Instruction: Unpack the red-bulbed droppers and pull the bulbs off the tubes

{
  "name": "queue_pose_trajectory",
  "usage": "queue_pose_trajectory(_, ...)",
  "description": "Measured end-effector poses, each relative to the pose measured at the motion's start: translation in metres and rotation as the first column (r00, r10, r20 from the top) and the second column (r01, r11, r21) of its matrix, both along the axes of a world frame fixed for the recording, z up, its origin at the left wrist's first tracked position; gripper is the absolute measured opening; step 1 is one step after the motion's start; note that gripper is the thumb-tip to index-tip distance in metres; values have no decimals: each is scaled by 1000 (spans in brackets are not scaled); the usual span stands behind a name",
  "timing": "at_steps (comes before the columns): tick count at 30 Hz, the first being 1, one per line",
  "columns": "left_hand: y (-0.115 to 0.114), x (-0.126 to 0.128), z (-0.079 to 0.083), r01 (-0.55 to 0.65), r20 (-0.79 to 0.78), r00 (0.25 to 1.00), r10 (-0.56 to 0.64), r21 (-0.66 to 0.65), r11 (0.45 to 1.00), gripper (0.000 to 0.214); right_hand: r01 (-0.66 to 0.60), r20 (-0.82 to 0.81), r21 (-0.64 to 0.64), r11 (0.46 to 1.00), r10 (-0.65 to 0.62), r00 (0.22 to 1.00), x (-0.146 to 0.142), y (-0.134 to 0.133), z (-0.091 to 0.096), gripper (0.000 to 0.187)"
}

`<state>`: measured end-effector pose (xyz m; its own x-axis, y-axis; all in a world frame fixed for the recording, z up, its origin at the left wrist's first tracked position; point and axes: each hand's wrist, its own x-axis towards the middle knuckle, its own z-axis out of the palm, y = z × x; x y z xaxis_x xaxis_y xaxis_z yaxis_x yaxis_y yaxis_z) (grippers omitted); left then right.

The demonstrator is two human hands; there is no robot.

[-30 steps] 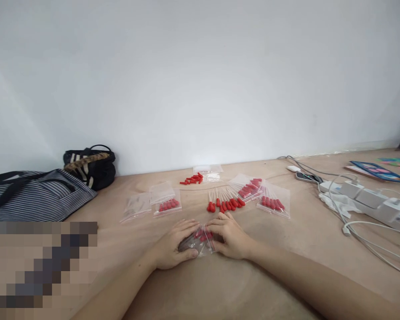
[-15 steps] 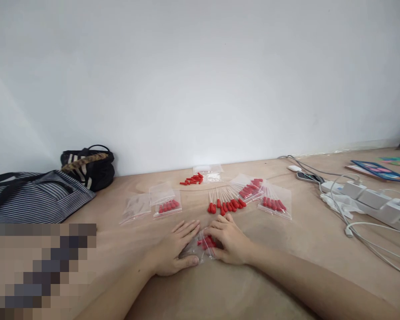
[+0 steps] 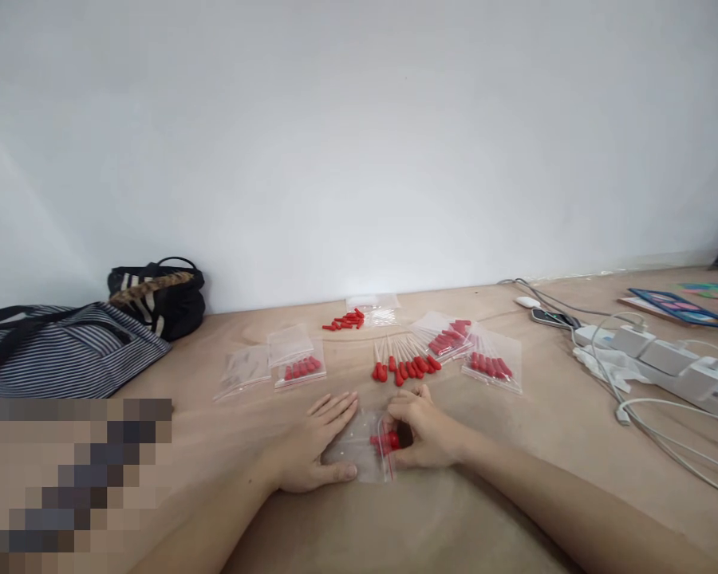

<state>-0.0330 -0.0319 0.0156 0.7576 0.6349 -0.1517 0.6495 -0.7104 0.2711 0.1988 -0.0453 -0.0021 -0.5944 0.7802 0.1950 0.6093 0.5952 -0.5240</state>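
Note:
My left hand (image 3: 320, 446) lies flat with its fingers stretched out, pressing the left side of a clear zip bag (image 3: 359, 446) onto the table. At the bag's right-hand mouth, my right hand (image 3: 422, 430) is curled with thumb and fingers round several red bulbs (image 3: 388, 442), partly seen through the plastic. Its fingertips are partly hidden by the bag. Just beyond the hands lies a fan of pale tapered sticks with red bulb ends (image 3: 407, 368), which look like droppers.
Filled zip bags (image 3: 491, 363) lie at the right, another (image 3: 302, 368) at the left beside a flat clear bag (image 3: 244, 368). Loose red bulbs (image 3: 345, 320) sit near the wall. A power strip (image 3: 670, 363) with cables is far right; a striped bag (image 3: 65, 351) is far left.
My right hand has shifted right with the red bulbs, which now sit at the bag's mouth instead of deeper inside. The bag lies flatter; my left hand has stayed put.

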Motion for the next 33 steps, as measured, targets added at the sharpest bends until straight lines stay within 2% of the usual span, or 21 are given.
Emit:
queue_pose_trajectory(6, -1, 0, 0, -7, -8, 1000, 7, -7, 1000, 83, 83, -39, -119, 989, -88, 995, -3, -1, 1, 17)
queue_pose_trajectory(9, 1, -1, -2, 9, 26, 1000, -9, -2, 1000, 82, 77, -9, -182, 980, -80, 997, 19, 8, 7, 20)
queue_pose_trajectory(14, 3, -3, -6, 10, 39, 999, -10, 4, 1000, 82, -5, 55, -295, 956, 22, 998, 60, 26, 15, 21)
queue_pose_trajectory(17, 3, -2, -5, -6, 62, 998, 5, 3, 1000, 82, -39, 121, -256, 966, 72, 990, 62, 28, 16, 23)
queue_pose_trajectory(21, 1, -1, -2, -29, 57, 998, 30, -7, 1000, 83, 17, 220, -131, 991, 13, 975, 54, 26, 16, 21)
queue_pose_trajectory(23, 0, -1, -1, -41, 51, 998, 42, -15, 999, 84, 29, 214, -137, 990, 0, 977, 58, 27, 17, 20)
queue_pose_trajectory(25, -1, -2, -2, -52, 66, 996, 53, -20, 998, 84, 20, 185, -259, 966, 29, 982, 70, 30, 19, 22)
queue_pose_trajectory(27, -1, -4, -3, -55, 101, 993, 57, -26, 998, 83, -2, 112, -455, 890, 60, 992, 87, 34, 23, 26)
queue_pose_trajectory(29, 1, -6, -4, -54, 144, 988, 58, -31, 998, 83, -17, 5, -599, 801, 26, 1000, 102, 39, 27, 30)
queue_pose_trajectory(30, 1, -7, -5, -63, 170, 983, 67, -27, 998, 82, -16, -46, -624, 781, -16, 999, 106, 41, 29, 31)
queue_pose_trajectory(32, 2, -8, -4, -147, 228, 963, 142, 5, 989, 70, 55, -127, -587, 808, -158, 979, 105, 45, 30, 34)
queue_pose_trajectory(33, 2, -8, -2, -228, 252, 944, 214, 29, 973, 62, 147, -138, -535, 832, -258, 956, 100, 47, 30, 36)
